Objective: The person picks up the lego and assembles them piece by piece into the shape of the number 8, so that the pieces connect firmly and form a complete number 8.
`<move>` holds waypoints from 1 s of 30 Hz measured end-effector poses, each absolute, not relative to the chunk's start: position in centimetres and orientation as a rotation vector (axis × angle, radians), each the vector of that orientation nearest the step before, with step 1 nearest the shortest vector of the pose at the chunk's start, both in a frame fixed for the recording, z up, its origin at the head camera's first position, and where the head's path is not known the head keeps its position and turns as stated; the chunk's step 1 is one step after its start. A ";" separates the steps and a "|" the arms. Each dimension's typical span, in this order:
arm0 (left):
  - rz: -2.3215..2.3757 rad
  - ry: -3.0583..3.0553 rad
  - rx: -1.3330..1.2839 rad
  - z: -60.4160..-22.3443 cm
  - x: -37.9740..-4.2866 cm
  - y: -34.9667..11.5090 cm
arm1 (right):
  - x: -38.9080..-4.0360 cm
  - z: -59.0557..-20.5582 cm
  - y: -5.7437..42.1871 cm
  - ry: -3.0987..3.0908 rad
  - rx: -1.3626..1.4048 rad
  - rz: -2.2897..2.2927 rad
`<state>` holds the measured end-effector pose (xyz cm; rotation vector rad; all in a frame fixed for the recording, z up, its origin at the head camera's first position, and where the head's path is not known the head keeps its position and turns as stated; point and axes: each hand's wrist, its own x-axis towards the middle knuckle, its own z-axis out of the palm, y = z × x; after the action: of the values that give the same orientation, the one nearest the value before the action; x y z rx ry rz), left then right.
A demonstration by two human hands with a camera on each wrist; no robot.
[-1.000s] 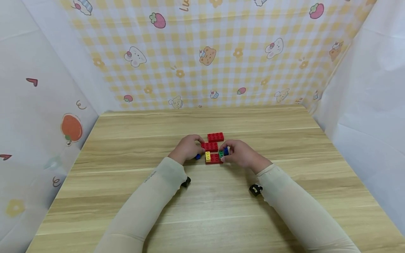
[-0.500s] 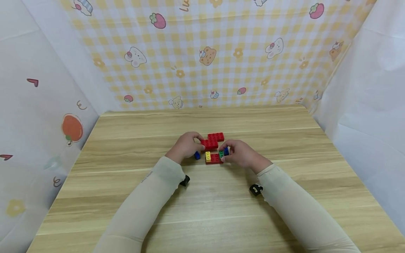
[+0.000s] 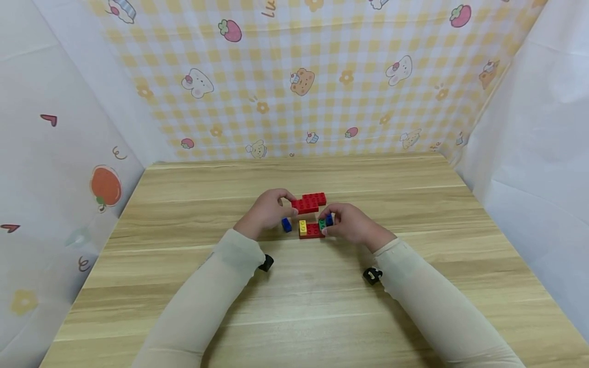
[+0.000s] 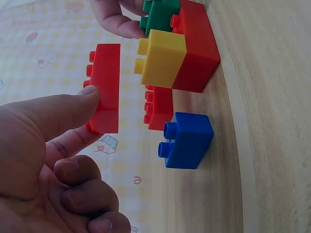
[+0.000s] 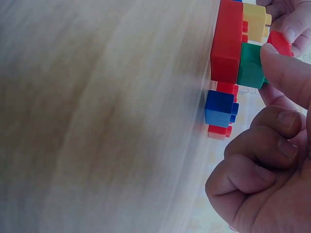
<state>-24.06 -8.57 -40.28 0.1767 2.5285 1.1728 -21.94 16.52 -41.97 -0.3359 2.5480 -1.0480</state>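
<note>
Between thumb and forefinger, my left hand pinches a red toy brick, raised off the table in the left wrist view. Below it lies another red brick, bearing a yellow brick on its left end and a green brick on its right. My right hand pinches the green brick, other fingers curled. One blue brick lies beside the left hand; a second blue brick is close to the right hand. Farther back rests a third red brick.
The wooden table spreads around the bricks. A checked cloth hangs behind it, and white cloth hangs at the sides. Black wrist pieces show under the sleeves.
My left hand has lifted the red brick and moved it back and slightly left, away from the yellow brick. More of the left blue brick shows. The right hand has stayed still.
</note>
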 end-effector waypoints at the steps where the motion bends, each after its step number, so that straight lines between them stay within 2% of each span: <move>1: 1.182 2.523 0.178 -40.2 -24.0 -8.6 | -22.0 -42.0 16.5 2.548 -0.337 -1.048; 30: 1.346 2.441 0.314 -41.1 -21.4 -8.4 | -22.2 -42.2 16.6 2.527 -0.369 -1.078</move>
<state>-21.36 -8.37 -41.10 0.3142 2.4411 1.3455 -22.17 16.62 -42.17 -0.3686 2.5272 -1.0777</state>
